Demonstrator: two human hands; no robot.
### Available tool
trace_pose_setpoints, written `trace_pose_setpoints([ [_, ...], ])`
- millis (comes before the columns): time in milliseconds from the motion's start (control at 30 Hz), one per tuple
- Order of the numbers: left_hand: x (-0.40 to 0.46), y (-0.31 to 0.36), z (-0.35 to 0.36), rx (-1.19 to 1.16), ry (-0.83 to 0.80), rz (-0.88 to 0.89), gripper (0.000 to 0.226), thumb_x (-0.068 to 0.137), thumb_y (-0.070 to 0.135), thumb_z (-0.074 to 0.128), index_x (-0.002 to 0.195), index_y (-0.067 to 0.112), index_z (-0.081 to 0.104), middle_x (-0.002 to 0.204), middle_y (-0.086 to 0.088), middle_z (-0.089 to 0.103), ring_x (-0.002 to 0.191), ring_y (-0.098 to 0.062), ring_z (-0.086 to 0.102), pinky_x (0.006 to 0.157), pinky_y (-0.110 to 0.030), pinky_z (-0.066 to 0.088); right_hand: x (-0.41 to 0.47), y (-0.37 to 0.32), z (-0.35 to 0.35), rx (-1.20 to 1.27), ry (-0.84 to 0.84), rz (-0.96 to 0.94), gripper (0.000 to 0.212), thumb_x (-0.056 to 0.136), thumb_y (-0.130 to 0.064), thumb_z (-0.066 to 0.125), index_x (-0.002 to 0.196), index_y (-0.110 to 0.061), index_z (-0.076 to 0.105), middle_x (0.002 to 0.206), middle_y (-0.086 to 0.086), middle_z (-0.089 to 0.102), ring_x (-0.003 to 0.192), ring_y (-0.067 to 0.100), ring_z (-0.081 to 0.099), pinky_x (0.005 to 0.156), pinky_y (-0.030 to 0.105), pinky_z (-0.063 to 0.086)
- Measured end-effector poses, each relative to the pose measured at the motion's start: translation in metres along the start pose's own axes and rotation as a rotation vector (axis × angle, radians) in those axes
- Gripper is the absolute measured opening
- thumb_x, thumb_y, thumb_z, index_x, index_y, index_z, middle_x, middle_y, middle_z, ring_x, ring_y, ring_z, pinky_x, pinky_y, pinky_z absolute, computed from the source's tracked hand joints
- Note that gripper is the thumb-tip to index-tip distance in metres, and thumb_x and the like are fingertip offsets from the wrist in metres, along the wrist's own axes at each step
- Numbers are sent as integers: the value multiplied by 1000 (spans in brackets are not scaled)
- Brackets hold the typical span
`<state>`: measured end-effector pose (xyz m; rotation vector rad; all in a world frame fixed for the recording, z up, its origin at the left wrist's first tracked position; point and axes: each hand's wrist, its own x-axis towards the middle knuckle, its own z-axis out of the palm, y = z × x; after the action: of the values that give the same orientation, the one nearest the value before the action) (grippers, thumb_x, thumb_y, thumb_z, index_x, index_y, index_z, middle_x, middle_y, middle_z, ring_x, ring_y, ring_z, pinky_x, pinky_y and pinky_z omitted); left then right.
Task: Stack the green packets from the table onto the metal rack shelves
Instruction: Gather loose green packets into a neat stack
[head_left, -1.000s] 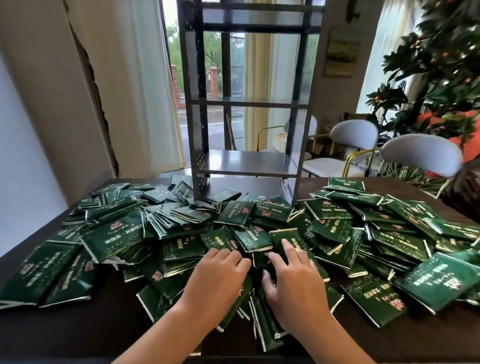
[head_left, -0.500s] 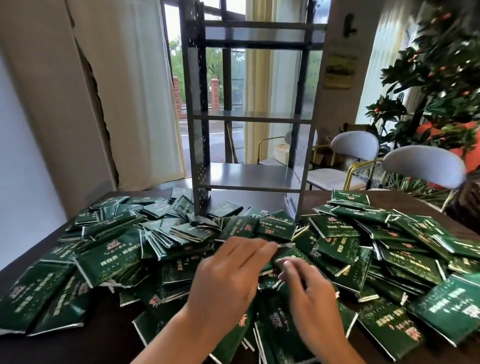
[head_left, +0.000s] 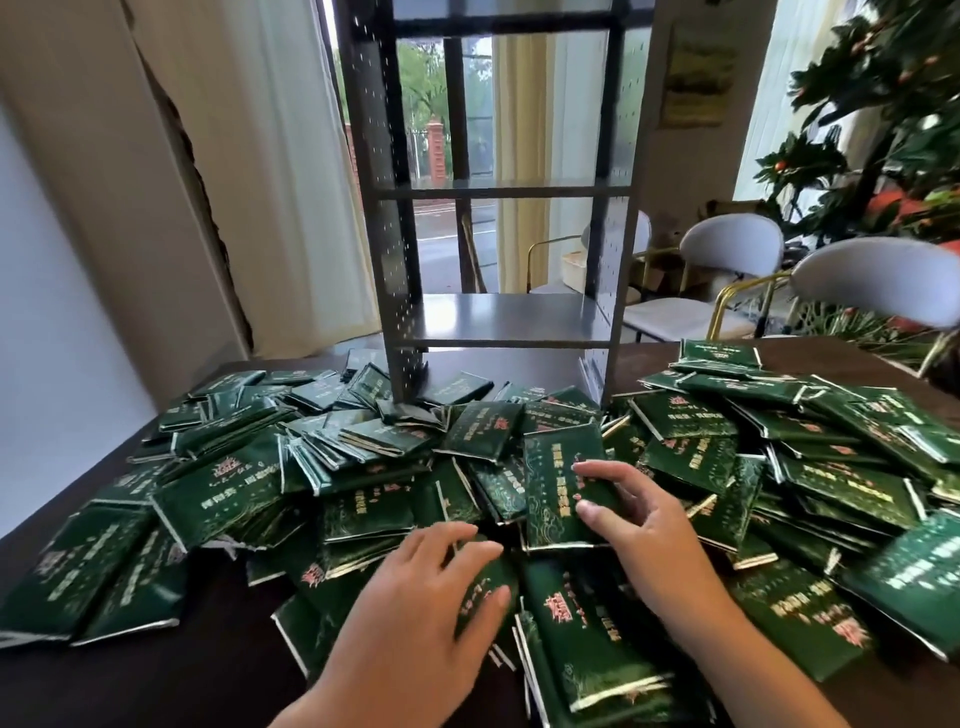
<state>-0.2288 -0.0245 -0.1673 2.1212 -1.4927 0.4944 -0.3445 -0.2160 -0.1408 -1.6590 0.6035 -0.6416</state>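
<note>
- Head view: right hand (head_left: 641, 525) grips one green packet (head_left: 558, 488) at centre; left hand (head_left: 415, 623) lies flat on the pile.
- Square several packets before lifting to the rack (head_left: 498, 317) at twelve o'clock.

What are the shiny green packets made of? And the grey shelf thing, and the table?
The green packets look like glossy foil or plastic film: they shine, and silvery sealed edges show. The rack looks like grey painted metal, matte, with flat thin shelves and side panels dotted with small holes. The table seems to be dark brown wood or a wood-look surface; the picture cannot settle which.
</note>
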Motion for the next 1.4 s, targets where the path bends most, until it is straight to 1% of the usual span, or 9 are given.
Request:
trace_pose_setpoints([
  [100,-16,-9,19,-13,47,-30,30,95,49,51,112,33,68,118,13,61,111,-4,56,94,-26,48,-1,-2,1,9,14,-9,39,92,-9,68,97,-47,72,101,-9,74,96,19,70,94,51,55],
  [367,10,-10,32,-125,141,111,25,100,34,50,115,22,66,113,15,61,106,-2,57,92,-17,46,-7,2,3,92,36,-78,55,93,0,65,118,-49,64,104,-8,75,97,13,72,94,41,57],
  [533,47,13,19,-501,87,-329,39,97,56,46,133,40,44,110,22,64,95,5,64,78,-11,52,-3,-1,0,124,-4,-97,77,91,-1,66,136,-57,38,113,1,75,106,15,71,91,31,55],
  [667,79,18,15,-875,-23,-583,41,90,28,72,126,38,54,100,11,74,89,0,71,77,-17,56,3,-7,2,22,-50,-99,66,92,-4,68,134,-50,45,111,-2,75,105,9,70,94,31,55],
  [800,81,12,20,-1072,16,-654,34,90,4,69,115,26,62,96,5,77,89,-13,75,79,-26,58,7,-13,-11,-342,149,-223,36,97,-13,63,121,-41,62,108,-8,68,89,4,64,75,17,53],
  [900,76,4,29,-1161,32,-774,34,91,3,66,118,25,61,99,0,76,92,-21,74,87,-42,59,9,-14,-22,-870,98,-188,43,97,-38,61,139,-33,53,130,-12,56,124,10,48,104,28,44],
  [1000,74,0,35,-1152,52,-813,36,91,5,66,115,32,60,99,2,75,92,-23,73,88,-49,59,5,-15,-15,-1067,-75,-95,63,95,-51,55,152,-33,37,144,-10,48,134,12,42,109,31,41],
  [1267,71,-2,38,-1192,69,-787,36,92,3,63,116,29,58,100,0,74,92,-26,72,86,-52,58,9,-21,-1,-743,217,-120,36,94,-24,60,130,-30,63,80,-14,67,50,0,57,53,15,41],
  [1400,70,-2,37,-1260,46,-770,39,93,1,61,122,26,55,97,-1,75,91,-27,72,80,-52,59,11,-25,17,-496,263,-196,35,97,-23,57,130,-32,63,102,-17,66,67,-3,62,59,22,49],
])
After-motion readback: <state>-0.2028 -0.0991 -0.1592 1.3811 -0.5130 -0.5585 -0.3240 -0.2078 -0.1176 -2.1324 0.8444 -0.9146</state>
